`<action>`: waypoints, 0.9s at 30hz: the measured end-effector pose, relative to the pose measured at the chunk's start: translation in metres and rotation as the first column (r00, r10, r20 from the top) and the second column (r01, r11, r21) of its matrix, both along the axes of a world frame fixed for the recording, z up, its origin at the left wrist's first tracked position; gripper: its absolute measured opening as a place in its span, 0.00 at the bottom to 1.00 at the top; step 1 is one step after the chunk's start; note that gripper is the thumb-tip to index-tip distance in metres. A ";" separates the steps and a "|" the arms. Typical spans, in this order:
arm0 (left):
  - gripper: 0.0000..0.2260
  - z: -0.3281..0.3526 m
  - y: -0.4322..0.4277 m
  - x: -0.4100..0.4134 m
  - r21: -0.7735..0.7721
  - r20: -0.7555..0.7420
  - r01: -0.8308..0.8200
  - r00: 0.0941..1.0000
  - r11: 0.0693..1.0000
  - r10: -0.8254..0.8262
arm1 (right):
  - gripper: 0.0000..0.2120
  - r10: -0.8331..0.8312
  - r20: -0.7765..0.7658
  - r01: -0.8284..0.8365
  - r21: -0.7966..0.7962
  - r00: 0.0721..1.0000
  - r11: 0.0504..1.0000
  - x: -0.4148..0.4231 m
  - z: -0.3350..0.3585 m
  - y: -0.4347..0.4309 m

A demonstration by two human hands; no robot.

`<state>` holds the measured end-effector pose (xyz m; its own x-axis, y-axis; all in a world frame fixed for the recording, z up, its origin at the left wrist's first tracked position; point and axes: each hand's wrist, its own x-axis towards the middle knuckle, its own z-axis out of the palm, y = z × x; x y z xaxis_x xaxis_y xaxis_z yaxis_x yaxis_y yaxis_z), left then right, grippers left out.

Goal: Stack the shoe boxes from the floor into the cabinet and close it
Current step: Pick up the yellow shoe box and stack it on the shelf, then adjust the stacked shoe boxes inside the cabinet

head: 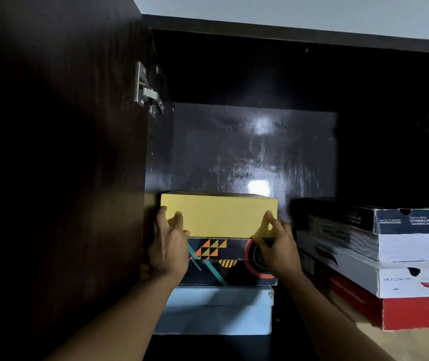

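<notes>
yellow shoe box [218, 216] centre frame, in the cabinet [255, 152], atop a black patterned box [223, 264] on a pale blue box [216, 311] | left grip [167, 247] clasps its left end | right grip [278, 250] pinches its lower right corner | box spans between both grips | Skechers boxes [390, 259] stacked lower right

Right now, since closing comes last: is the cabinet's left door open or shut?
Open. The left door stands swung outward, hinge exposed, and the yellow box inside shows.
</notes>
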<state>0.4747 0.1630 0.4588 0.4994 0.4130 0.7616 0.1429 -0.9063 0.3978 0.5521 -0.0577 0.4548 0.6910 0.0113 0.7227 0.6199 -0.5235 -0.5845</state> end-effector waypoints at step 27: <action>0.31 0.005 -0.141 -0.082 0.023 -0.266 0.591 0.781 0.807 -0.564 | 0.35 -0.213 -0.254 0.156 -0.226 0.943 0.962 -0.179 0.006 -0.144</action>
<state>0.3929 0.0221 0.4638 0.7878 -0.0826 0.6104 -0.3434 -0.8816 0.3239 0.3735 -0.2020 0.4608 0.8652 -0.0108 0.5012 0.3320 -0.7368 -0.5890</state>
